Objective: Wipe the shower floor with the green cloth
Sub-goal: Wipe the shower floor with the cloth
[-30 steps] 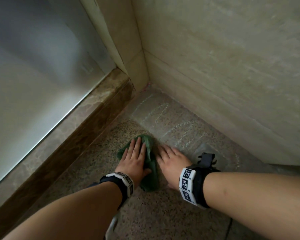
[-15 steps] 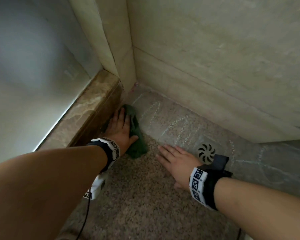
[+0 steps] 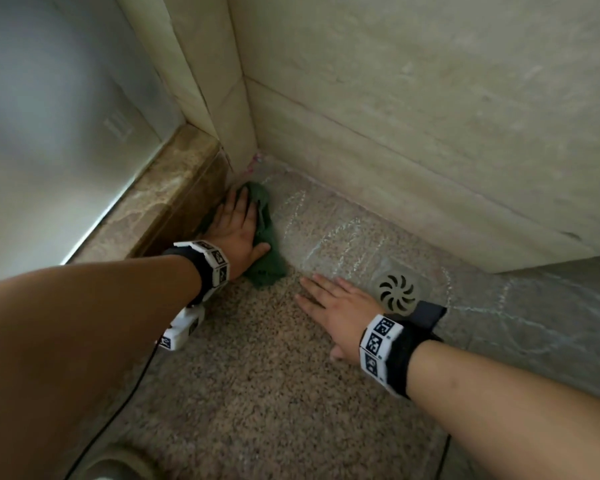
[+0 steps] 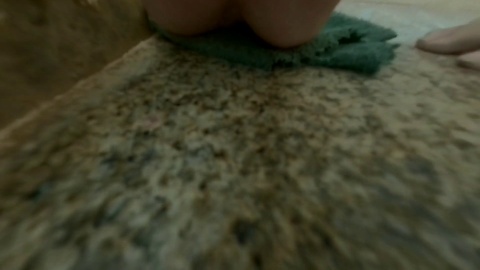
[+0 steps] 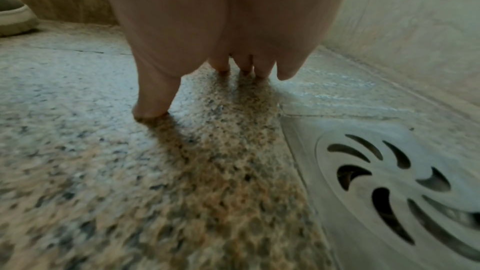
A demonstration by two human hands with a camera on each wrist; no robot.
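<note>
One crumpled green terry cloth (image 3: 266, 251) lies on the speckled brown-and-grey stone shower floor (image 3: 257, 393), in the far left corner where the brown marble curb (image 3: 146, 209) meets the beige tiled walls (image 3: 430, 116). The cloth is bunched into a long strip; its long axis runs from the far corner toward the near right, with its near end spread wider on the floor. In the left wrist view the cloth (image 4: 345, 48) shows folded layers at its right end.

Two hands are in view. The left hand (image 3: 236, 230) lies flat on the cloth with fingers straight and pointing toward the far corner, pressing it to the floor right beside the curb. The right hand (image 3: 340, 306) lies palm down on the bare floor, fingers straight and spread, pointing far left, near the cloth's near end but apart from it; in the right wrist view its fingertips (image 5: 153, 110) touch the stone.

One round metal drain cover (image 3: 397, 294) with curved slots sits in the floor just right of the right hand. Pale wet streaks cross the floor between the cloth and the drain. One grey shoe (image 5: 13, 13) stands on the near left floor.
</note>
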